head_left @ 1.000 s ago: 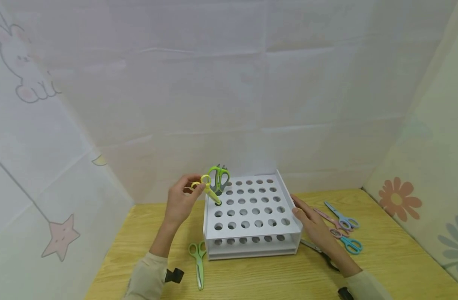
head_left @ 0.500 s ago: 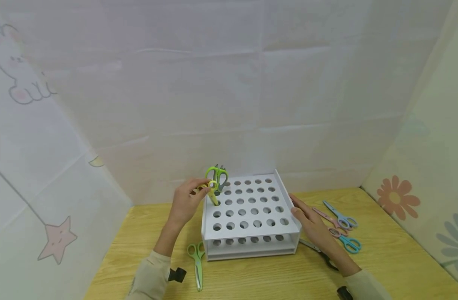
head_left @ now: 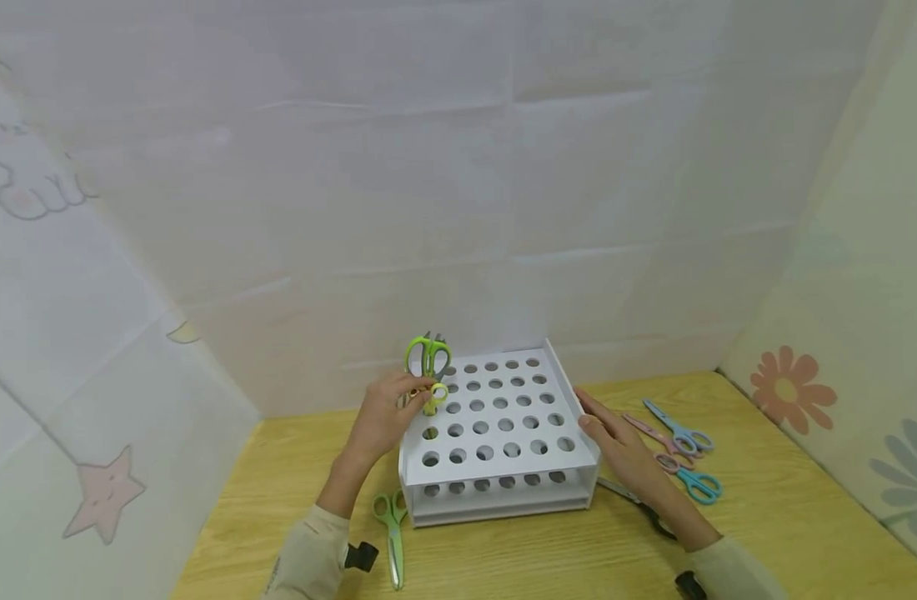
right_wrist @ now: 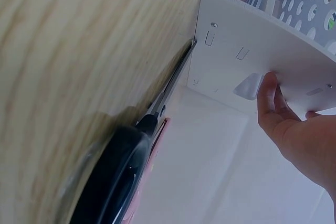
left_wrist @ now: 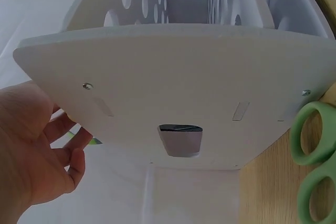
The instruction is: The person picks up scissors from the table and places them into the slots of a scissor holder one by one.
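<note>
A white perforated rack (head_left: 518,467) stands on the table, with rows of round holes in its top. My left hand (head_left: 383,417) pinches yellow scissors (head_left: 438,393) by the handles; their blades point down into a hole in the left column. Just behind them, green-and-grey scissors (head_left: 428,357) stand handles up. The rack's side panel (left_wrist: 173,72) hides the left fingertips and most of the yellow scissors in the left wrist view. My right hand (head_left: 619,437) rests on the rack's right side, fingers lying against the outer panel (right_wrist: 231,72) near its slot.
Light green scissors (head_left: 393,537) lie at the rack's front left corner. To the right are black-handled scissors (head_left: 646,510), partly under the right forearm, with pink scissors (head_left: 664,435), light blue scissors (head_left: 679,429) and pink-and-turquoise scissors (head_left: 691,477). Printed sheets (head_left: 443,192) enclose the table.
My left hand has moved right and down, lowering the yellow scissors into the hole from a leaning to a more upright position. The right hand stays at the rack's side.
</note>
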Motion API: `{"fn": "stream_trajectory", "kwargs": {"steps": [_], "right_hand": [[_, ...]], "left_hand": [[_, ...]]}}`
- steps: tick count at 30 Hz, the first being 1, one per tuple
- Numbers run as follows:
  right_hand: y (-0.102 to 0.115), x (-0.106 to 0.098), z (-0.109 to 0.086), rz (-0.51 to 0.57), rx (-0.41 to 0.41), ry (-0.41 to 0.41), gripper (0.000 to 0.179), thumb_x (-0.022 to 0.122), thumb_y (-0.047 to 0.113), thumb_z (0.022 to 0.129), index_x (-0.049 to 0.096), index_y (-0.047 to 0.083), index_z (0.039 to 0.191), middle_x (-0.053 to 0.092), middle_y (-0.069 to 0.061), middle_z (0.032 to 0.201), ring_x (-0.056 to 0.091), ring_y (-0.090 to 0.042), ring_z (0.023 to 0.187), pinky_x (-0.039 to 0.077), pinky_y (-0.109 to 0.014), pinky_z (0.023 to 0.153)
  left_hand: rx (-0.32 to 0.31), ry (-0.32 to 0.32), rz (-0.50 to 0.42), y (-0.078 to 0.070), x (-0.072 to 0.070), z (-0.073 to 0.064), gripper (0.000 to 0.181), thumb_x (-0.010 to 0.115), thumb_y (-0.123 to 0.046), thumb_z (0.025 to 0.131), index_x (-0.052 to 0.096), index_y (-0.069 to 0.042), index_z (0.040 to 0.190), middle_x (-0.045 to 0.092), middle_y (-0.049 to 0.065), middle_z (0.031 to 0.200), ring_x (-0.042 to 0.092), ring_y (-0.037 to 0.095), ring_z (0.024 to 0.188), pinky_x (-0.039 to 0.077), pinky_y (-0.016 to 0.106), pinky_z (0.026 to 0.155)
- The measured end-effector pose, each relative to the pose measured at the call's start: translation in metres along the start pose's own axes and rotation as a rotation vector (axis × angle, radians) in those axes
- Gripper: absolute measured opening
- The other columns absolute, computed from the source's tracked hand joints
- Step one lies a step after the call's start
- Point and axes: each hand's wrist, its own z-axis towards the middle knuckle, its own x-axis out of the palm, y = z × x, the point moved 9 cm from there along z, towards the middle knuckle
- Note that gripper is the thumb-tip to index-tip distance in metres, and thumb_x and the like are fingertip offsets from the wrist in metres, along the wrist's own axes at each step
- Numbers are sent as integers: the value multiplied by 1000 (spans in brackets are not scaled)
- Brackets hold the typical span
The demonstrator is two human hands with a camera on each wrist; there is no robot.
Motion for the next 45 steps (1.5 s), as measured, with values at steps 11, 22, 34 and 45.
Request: {"fn": "stream_trajectory", "kwargs": {"steps": [11, 22, 34, 45], "right_hand": [[1, -1, 2, -28, 11, -18, 50, 43, 31, 111, 33, 25, 160, 31, -9, 163, 31, -31, 146, 35, -11, 100], [4, 0, 2, -1, 3, -9, 50, 42, 32, 112, 31, 27, 160, 30, -8, 163, 29, -31, 147, 35, -11, 101], [-4, 1, 1, 39, 18, -64, 52, 43, 31, 112, 34, 16, 160, 32, -12, 162, 30, -31, 146, 36, -10, 101], [-12, -23, -4, 72, 78, -180, 53, 47, 35, 110, 40, 14, 158, 37, -7, 160, 38, -29, 141, 45, -14, 94]], "left_hand": [[16, 28, 102, 3, 7, 0, 15, 75, -10, 94, 78, -10, 109, 74, 0, 108, 66, 25, 103, 49, 48, 91], [-98, 119, 33, 11, 14, -2, 27, 65, -14, 101, 69, -5, 126, 70, 7, 117, 59, 28, 113, 44, 49, 99], [-157, -54, -46, 11, -23, -20, 31, 60, -21, 105, 63, -10, 134, 62, 6, 127, 61, 21, 105, 50, 44, 84], [-399, 384, 23, 56, 10, -70, 43, 65, -29, 102, 59, -4, 137, 66, 6, 106, 63, 21, 94, 56, 42, 77]]}}
